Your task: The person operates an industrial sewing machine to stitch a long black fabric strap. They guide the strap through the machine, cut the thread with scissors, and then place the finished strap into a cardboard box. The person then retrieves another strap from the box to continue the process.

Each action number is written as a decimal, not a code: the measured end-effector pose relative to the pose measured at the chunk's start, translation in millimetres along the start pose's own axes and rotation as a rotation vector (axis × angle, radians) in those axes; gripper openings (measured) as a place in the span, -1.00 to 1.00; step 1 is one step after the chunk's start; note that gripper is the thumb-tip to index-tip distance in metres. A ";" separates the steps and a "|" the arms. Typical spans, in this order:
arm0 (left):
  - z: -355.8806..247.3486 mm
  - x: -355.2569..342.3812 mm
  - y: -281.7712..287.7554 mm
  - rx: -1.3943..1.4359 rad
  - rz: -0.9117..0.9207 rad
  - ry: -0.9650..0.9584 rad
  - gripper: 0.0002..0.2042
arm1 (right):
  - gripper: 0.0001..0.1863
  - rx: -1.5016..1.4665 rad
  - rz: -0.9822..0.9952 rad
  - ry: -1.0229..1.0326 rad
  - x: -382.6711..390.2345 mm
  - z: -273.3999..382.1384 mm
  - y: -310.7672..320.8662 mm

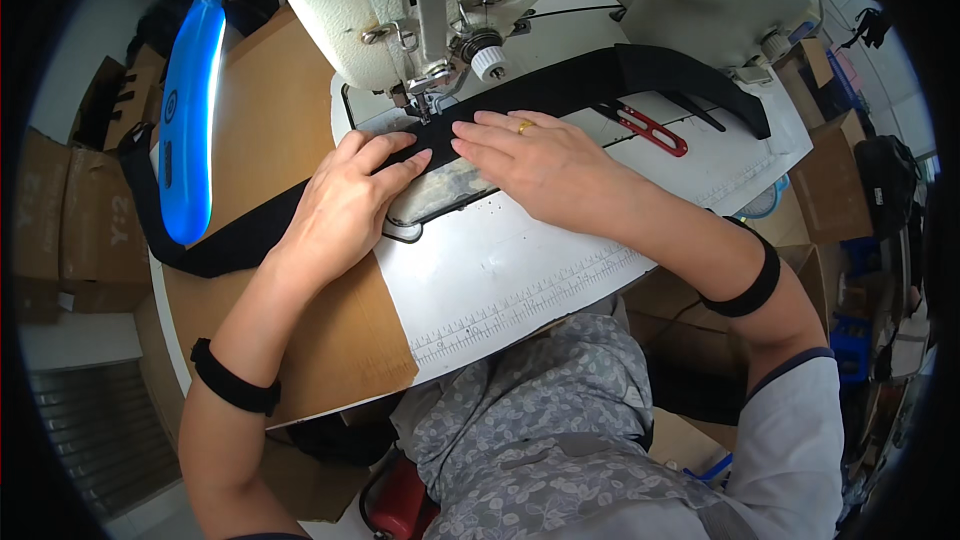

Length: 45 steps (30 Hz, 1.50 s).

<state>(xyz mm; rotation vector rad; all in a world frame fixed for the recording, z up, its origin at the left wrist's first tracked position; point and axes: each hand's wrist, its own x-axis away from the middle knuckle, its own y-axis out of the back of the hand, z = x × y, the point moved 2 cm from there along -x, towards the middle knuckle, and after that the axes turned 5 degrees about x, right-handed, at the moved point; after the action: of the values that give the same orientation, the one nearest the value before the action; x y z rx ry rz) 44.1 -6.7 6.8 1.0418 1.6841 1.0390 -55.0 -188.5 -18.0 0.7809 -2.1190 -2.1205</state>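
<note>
A long black fabric strip (560, 85) runs across the sewing machine bed, passing beneath the presser foot (424, 108). My left hand (343, 198) is on the strip just left of the foot, its fingers bent and thumb and forefinger gripping the cloth near its front edge. To the right of the foot, my right hand (535, 162) lies flat, fingers stretched out over the strip's near edge. The strip's right end curves along the machine base; its left part hangs around the table's left side. The white sewing machine (350, 0) stands over the cloth.
A glowing blue lamp (190, 120) rises at the left. Red-handled thread snips (655, 130) lie right of my right hand. A printed ruler scale (520, 302) runs along the table's front. Cardboard boxes (100, 230) stand at left, with another box (835, 180) at right.
</note>
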 end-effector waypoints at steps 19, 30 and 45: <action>2.0 0.8 -2.3 -0.007 -0.022 0.013 -0.63 | -0.57 -0.076 0.075 -0.041 1.5 4.5 -3.2; 7.2 -0.2 -2.6 -0.012 -0.034 0.010 -0.64 | -0.57 -0.123 0.094 -0.042 -1.3 4.0 0.4; 14.7 -5.6 -2.5 -0.013 -0.047 0.040 -0.64 | -0.57 -0.247 0.175 -0.087 -11.4 -7.3 -2.1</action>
<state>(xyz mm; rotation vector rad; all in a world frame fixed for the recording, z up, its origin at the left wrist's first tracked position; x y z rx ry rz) 58.9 -9.7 1.9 0.9742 1.7239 1.0447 -41.7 -190.8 -16.0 0.4685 -1.8336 -2.2964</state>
